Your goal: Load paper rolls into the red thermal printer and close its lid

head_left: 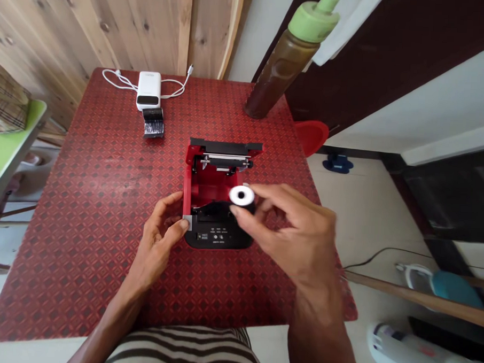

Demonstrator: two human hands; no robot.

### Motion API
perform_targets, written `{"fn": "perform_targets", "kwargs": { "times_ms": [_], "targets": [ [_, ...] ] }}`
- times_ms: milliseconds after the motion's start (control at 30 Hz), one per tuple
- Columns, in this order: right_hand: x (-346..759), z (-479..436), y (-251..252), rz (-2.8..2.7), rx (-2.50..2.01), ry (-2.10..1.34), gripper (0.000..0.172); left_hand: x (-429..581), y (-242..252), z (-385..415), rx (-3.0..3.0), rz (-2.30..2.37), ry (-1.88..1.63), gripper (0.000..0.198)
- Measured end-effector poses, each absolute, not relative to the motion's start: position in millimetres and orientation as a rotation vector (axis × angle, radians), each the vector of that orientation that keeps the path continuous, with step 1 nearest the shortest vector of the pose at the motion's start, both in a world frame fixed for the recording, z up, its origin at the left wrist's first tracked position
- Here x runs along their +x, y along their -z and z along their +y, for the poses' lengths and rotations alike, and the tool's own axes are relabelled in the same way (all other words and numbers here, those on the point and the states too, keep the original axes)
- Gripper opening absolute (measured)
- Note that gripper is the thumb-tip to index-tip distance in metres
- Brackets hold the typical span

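A small red and black printer (220, 223) stands on the table with its lid (227, 147) raised, showing a red hollow inside. Several small buttons and markings are on its black front panel. My left hand (159, 239) grips the printer's left side, the thumb on a grey piece at the front corner. Between the thumb and fingers of my right hand (292, 226) is a small roll (242, 196) with a white end face, a dark centre hole and a dark side. It is held above the right part of the printer.
Toward the back left of the red patterned table (105, 197) lie a white power bank (148, 89) with a white cable and a black strip (153, 122). A tall brown bottle (281, 71) with a green cap stands at the back right. Behind it is a red stool (312, 136).
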State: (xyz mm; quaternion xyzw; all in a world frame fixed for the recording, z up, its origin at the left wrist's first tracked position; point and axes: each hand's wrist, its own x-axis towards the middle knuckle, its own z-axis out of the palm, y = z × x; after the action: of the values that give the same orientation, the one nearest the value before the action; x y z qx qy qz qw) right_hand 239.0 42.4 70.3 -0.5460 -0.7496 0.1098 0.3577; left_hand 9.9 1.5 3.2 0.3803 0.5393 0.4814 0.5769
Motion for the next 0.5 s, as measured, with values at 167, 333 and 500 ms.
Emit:
{"fn": "perform_targets", "kwargs": {
  "times_ms": [167, 333, 500],
  "targets": [
    [284.9, 13.6, -22.1, -1.372, -1.508, -0.563, 0.017, 7.3, 11.2, -0.8, 0.925, 1.233, -1.178, 0.051],
    [289.8, -1.2, 23.8, -1.42, -1.558, -0.664, 0.02, 5.0, 18.9, -1.2, 0.968, 1.249, -1.197, 0.05],
    [281.6, -0.1, 27.3, -1.632, -1.523, -0.729, 0.018, 4.3, 18.8, 1.1, 1.011, 1.267, -1.197, 0.052]
  ]
}}
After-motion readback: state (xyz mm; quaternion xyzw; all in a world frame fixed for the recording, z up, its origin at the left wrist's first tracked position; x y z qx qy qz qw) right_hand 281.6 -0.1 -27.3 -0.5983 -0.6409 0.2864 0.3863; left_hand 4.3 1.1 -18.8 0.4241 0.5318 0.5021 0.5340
